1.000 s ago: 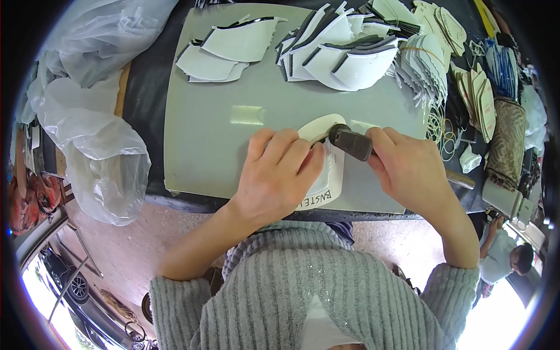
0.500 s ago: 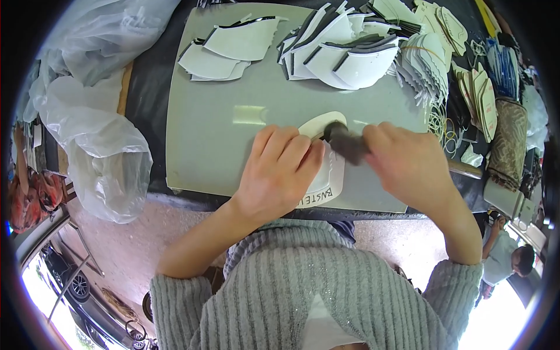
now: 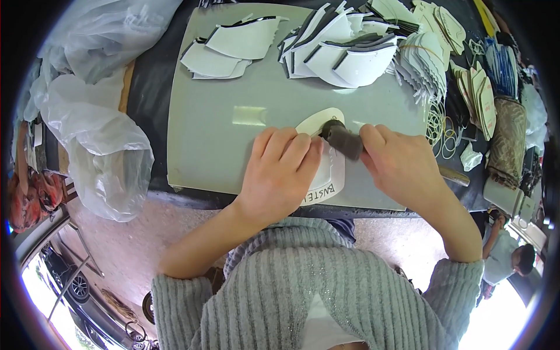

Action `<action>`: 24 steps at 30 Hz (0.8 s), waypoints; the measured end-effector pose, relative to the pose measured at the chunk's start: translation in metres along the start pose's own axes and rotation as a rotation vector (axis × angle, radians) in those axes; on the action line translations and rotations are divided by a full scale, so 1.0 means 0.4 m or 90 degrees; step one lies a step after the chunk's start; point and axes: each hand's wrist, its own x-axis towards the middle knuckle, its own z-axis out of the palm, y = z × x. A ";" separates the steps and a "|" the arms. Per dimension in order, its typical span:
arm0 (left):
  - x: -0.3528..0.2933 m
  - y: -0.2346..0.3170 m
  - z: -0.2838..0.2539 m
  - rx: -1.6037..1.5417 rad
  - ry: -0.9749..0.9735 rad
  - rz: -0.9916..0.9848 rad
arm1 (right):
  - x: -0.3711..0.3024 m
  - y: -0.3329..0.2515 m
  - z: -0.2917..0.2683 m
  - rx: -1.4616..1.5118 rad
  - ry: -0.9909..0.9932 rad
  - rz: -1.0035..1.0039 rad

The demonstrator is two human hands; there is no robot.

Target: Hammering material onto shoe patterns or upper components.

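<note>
My right hand (image 3: 402,166) is closed around a hammer (image 3: 343,141), whose dark head is over the far end of a cream-white template (image 3: 319,119). The hammer's wooden handle end shows beyond my wrist. My left hand (image 3: 280,172) presses on the template from the left, its fingers curled and held together close to the hammer head. A smaller white piece seems to lie on the template, partly under my left hand; handwriting runs along the near edge. Whether the hammer head touches the work cannot be told. Under it all lies a grey-green board (image 3: 216,146).
Stacked white curved pieces (image 3: 233,49) with dark edges lie at the board's far left, a bigger pile (image 3: 356,61) at far right. Bundled grey pieces (image 3: 424,61), cream templates (image 3: 478,96), cords (image 3: 440,128) and a patterned roll (image 3: 506,137) crowd the right. Plastic bags (image 3: 99,134) hang at left.
The hammer head has shifted slightly left, and the handle end now shows lower and nearer my wrist. My left hand stays in place on the template.
</note>
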 end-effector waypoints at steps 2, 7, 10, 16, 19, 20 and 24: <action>0.007 0.001 -0.002 0.001 0.000 -0.001 | 0.007 -0.005 -0.004 -0.008 -0.004 0.008; 0.001 0.022 -0.027 -0.060 0.048 -0.136 | 0.005 -0.009 -0.002 0.014 -0.002 0.020; -0.018 0.044 -0.002 0.068 0.052 -0.084 | 0.003 -0.012 -0.006 0.016 -0.003 0.029; -0.011 0.046 -0.012 0.089 0.015 -0.074 | 0.003 -0.016 -0.027 0.076 0.045 0.027; -0.009 0.045 -0.005 0.082 0.023 -0.066 | -0.004 -0.030 -0.025 0.099 0.104 0.030; -0.008 0.043 -0.004 0.081 0.029 -0.064 | -0.003 -0.031 -0.018 0.083 0.043 0.033; -0.014 0.045 -0.010 0.076 0.028 -0.072 | -0.011 -0.041 -0.036 0.132 0.080 0.062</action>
